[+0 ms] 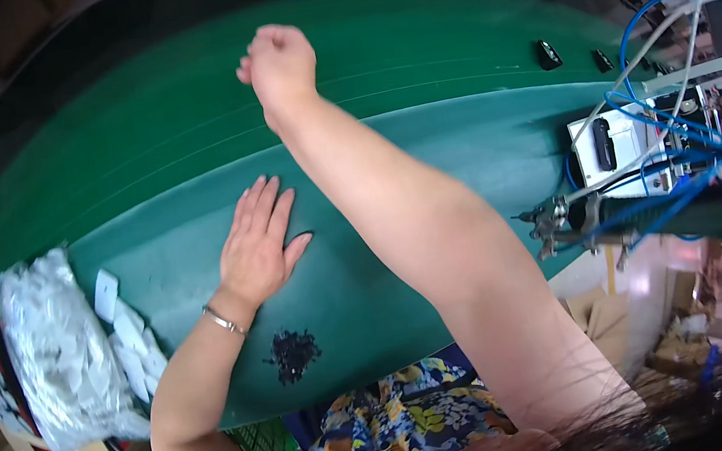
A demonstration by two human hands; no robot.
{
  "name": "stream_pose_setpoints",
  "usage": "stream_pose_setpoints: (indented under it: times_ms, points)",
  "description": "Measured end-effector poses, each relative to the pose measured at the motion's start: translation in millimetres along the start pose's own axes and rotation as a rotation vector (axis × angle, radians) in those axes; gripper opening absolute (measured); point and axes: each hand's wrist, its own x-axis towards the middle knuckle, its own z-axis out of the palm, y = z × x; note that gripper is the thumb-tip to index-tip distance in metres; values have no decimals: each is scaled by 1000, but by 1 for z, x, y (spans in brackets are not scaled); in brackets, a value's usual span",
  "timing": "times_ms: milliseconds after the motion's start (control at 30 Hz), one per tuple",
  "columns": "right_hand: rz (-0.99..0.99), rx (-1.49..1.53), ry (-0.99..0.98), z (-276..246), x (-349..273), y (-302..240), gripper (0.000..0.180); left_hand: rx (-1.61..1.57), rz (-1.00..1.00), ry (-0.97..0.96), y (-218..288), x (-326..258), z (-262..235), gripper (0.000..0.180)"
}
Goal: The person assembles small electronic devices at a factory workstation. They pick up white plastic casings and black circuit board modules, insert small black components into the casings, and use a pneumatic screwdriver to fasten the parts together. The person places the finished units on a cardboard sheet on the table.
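One pile [294, 355] of small black parts is seen by the left hand [256, 247], laid flat, open. No clear axis. Right hand [279, 61] is fisted; contents can't be told.

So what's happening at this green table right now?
A person works at a green table beside a green conveyor belt. The left hand lies flat, palm down, on the table. The right hand reaches out over the belt with fingers closed; whether it holds anything cannot be seen. A small pile of black parts sits near the person, with white pieces and a plastic bag at the left. Two black parts ride the belt.
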Motion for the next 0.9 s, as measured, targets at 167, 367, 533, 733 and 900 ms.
stream_pose_setpoints:
  times_ms: [167, 367, 533, 733, 900]
  points:
    - [-155, -183, 364, -49, 159, -1, 7, -65, -62, -58, 3, 15, -1, 55]
    - [54, -19, 489, -159, 273, -75, 12, -78, -70, -92, -5, 27, -1, 53]
    - [-16, 51, 420, -249, 357, -110, 15, -68, -127, -143, -2, 41, -4, 43]
    - [-83, -12, 595, -315, 419, -128, 18, -60, -74, -210, -4, 35, 7, 45]
    - [-50, 151, 604, -366, 433, -117, 20, -7, -18, -229, -6, 31, 13, 43]
